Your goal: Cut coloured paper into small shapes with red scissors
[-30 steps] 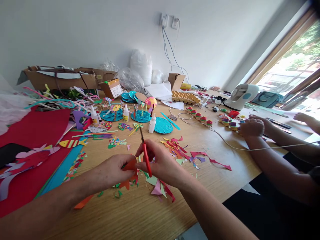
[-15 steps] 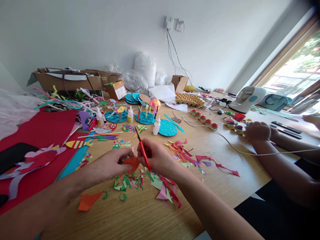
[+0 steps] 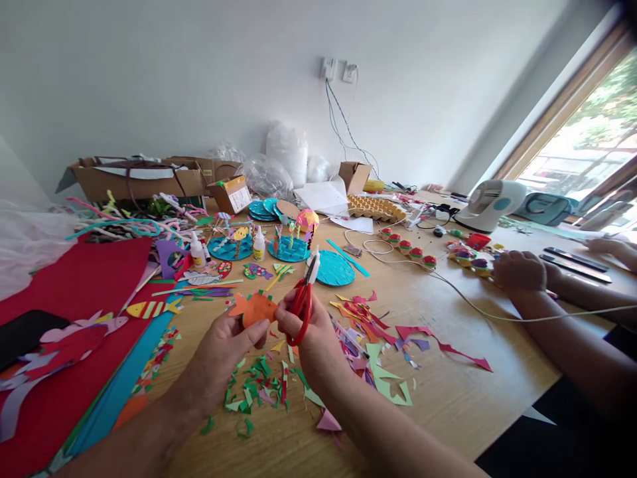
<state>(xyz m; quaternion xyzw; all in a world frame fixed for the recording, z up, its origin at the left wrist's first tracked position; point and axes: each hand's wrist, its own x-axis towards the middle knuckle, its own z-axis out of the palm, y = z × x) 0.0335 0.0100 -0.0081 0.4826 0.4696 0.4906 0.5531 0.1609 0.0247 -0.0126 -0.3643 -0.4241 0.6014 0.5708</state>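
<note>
An orange paper fish [image 3: 256,308] with small green pieces along its edges is pinched between the thumb and fingers of my left hand [image 3: 233,338]. My right hand [image 3: 311,332] is closed around a pair of red-handled scissors [image 3: 301,307], whose dark blades point up and away. The fingertips of that hand also touch the right end of the fish. Below both hands, green paper scraps [image 3: 259,382] lie scattered on the wooden table [image 3: 398,425]. To the right of the scissors is a heap of red, orange and purple strips [image 3: 365,312].
Blue plates [image 3: 334,268] and glue bottles [image 3: 259,244] stand beyond my hands. Red and blue sheets [image 3: 99,279] cover the left side. A white cable [image 3: 478,312] crosses the right, near another person's hand [image 3: 520,271]. A white fan [image 3: 490,204] stands behind it.
The orange fish has been raised and turned, so its face now shows. The scissors have swung more upright, with both red handle loops visible. My hands remain close together.
</note>
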